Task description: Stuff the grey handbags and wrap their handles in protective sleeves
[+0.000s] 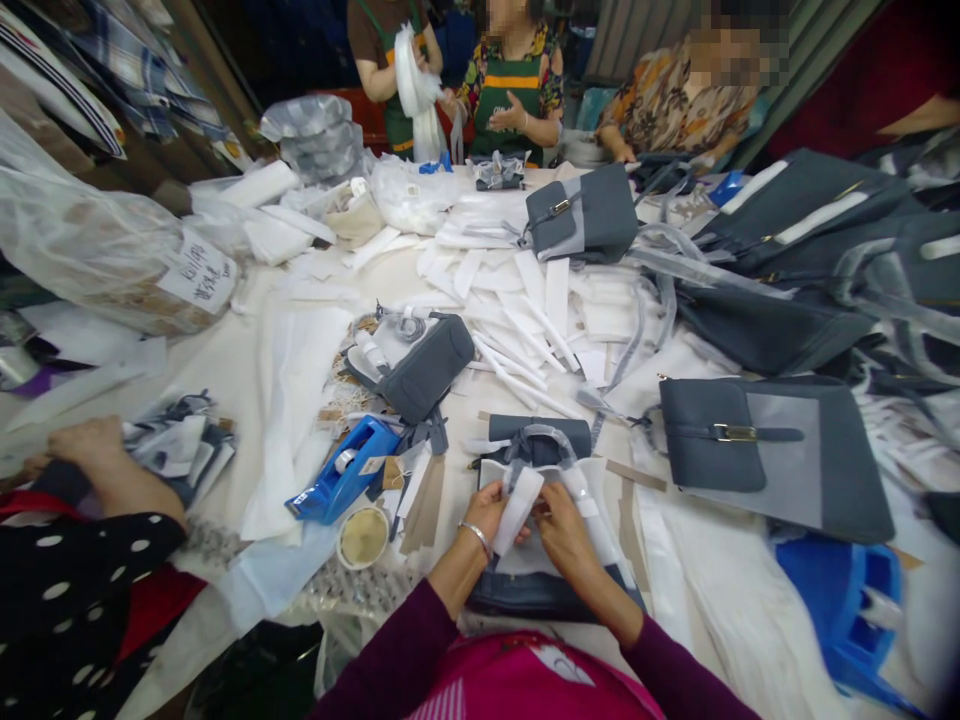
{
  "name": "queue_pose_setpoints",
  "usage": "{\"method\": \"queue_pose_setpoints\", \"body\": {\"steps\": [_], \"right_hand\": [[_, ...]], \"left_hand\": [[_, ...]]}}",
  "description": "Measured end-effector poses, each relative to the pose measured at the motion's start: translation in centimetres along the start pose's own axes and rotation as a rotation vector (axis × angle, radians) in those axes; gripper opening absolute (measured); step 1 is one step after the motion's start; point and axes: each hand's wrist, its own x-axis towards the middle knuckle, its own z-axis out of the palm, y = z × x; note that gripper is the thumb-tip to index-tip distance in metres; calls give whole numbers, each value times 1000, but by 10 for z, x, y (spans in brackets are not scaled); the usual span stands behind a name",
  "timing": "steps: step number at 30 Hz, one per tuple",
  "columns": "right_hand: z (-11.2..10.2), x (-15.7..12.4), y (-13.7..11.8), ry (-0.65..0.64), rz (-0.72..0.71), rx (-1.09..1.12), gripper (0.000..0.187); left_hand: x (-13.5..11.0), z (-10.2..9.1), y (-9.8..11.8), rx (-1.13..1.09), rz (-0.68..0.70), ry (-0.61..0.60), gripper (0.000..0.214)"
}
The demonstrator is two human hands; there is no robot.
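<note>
A dark grey and light grey handbag [544, 590] lies flat right in front of me. Its handle [551, 436], covered in clear wrap, arches up at the far end. My left hand [486, 518] pinches a white foam strip [519, 508] at the handle's left side. My right hand [559, 528] has its fingers closed on the strip's right edge, close to the left hand. The fingertips are partly hidden behind the strip. White wrapping [589, 500] also covers the handle's right side.
A blue tape dispenser [349, 470] and a round tub [363, 536] stand to the left; another blue dispenser [840, 600] is at right. Finished-looking handbags [780, 450] and loose white strips [517, 330] cover the table. A co-worker's arm [112, 465] reaches in from the left; several people stand opposite.
</note>
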Motion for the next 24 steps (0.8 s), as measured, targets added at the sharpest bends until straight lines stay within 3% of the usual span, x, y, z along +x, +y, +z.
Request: {"method": "queue_pose_setpoints", "body": {"steps": [2,5,8,11,20,24], "right_hand": [[-9,-2,-11,40,62,68,27],[-11,1,-26,-41,161,172,29],[-7,8,-34,-11,144,70,21],[-4,14,-39,16,106,-9,15],[8,39,-14,-22,132,-52,13],[10,43,-9,30,142,-51,9]], "left_hand": [[0,0,-3,26,23,-5,52],[2,-1,-6,22,54,-2,52],[3,-5,-8,-8,111,-19,49],[-1,-14,-10,-42,136,-124,48],[-23,-21,-2,-32,56,-168,50],[-23,-17,-1,71,34,-85,57]]}}
